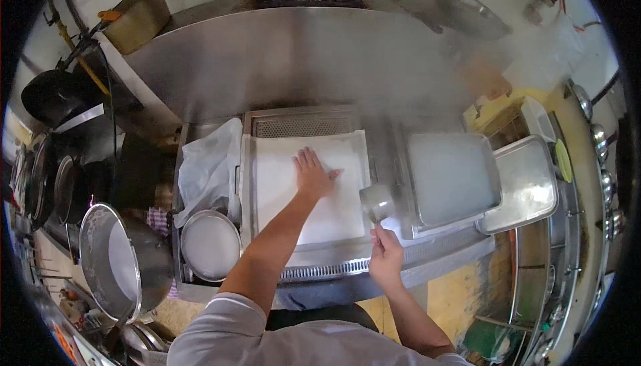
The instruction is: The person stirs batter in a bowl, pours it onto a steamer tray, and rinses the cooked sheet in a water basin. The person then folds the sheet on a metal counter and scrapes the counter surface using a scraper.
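Observation:
My left hand (312, 174) lies flat with fingers spread on a white cloth-like sheet (280, 199), which covers a square frame on the metal counter. My right hand (386, 252) is wrapped round the handle of a metal ladle (378, 202). The ladle's round cup is just off the sheet's right edge; what it contains, if anything, I cannot make out. Right of the ladle sits a rectangular tray (454, 179) with a whitish, hazy surface. Behind the sheet, a perforated metal panel (304, 126) shows.
A large metal pot (153, 266) with white liquid stands tilted at the left. Beside it are a round pan (210, 244) of white stuff and a crumpled plastic bag (212, 159). An upturned-looking metal tray (524, 182) rests at the right. Steam hazes the back.

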Demonstrator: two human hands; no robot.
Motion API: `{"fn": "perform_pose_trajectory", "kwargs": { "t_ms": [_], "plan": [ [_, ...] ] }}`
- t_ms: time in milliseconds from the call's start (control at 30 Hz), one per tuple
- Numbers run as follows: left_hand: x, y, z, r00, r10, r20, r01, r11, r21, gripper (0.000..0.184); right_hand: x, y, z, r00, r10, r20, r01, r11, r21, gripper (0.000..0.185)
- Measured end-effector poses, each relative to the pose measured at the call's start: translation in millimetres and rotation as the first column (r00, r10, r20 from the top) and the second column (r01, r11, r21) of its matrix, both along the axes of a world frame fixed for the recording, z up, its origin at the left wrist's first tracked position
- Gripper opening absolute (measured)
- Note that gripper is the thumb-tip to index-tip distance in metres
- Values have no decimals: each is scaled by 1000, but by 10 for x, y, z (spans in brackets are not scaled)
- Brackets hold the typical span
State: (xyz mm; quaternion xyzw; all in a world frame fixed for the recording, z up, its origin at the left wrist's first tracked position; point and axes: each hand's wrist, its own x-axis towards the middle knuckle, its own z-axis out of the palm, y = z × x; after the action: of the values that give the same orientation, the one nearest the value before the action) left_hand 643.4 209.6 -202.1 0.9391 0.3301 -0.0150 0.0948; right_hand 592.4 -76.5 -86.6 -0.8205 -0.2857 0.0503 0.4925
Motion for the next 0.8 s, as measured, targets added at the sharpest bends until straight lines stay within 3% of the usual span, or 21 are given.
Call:
{"fn": "perform_pose_trajectory", "kwargs": {
  "t_ms": [33, 233, 333, 467, 567, 600, 667, 700, 800],
  "plan": [
    [102, -78, 33, 999, -37, -28, 37, 999, 5, 104, -10, -16, 30, 1000, 0, -18, 0, 1000, 10, 50],
    [123, -229, 49, 948, -266, 175, 272, 962, -9, 90, 4, -39, 21, 998, 25, -54, -22, 999, 48, 53],
    [-309, -276, 243, 947, -209, 244, 238, 966, -98, 79, 25, 34, -8, 998, 36, -59, -34, 999, 40, 53],
    [-1154, -228, 281, 874, -59, 482, 149, 977, -151, 59, 11, 257, 18, 998, 51, -38, -50, 998, 26, 46],
    [-1908, -58, 286, 744, 123, 657, 11, 980, -197, 45, 116, 465, -50, 995, 77, 64, -71, 993, -100, 48],
    [-2189, 1, 348, 700, 204, 684, -53, 971, -235, 41, 165, 516, -135, 978, 84, 190, -59, 990, -129, 49],
    [-2718, 204, 140, 680, 313, 663, -225, 950, -218, 39, 252, 631, -278, 896, 107, 432, -33, 984, -175, 51],
    [-2980, 291, 3, 662, 368, 653, -311, 927, -208, 39, 217, 694, -224, 915, 107, 389, -22, 976, -216, 51],
    [-3711, 477, -359, 811, 347, 471, -380, 925, -26, 39, 138, 832, -291, 963, 96, 253, -37, 973, -227, 56]
  ]
}}
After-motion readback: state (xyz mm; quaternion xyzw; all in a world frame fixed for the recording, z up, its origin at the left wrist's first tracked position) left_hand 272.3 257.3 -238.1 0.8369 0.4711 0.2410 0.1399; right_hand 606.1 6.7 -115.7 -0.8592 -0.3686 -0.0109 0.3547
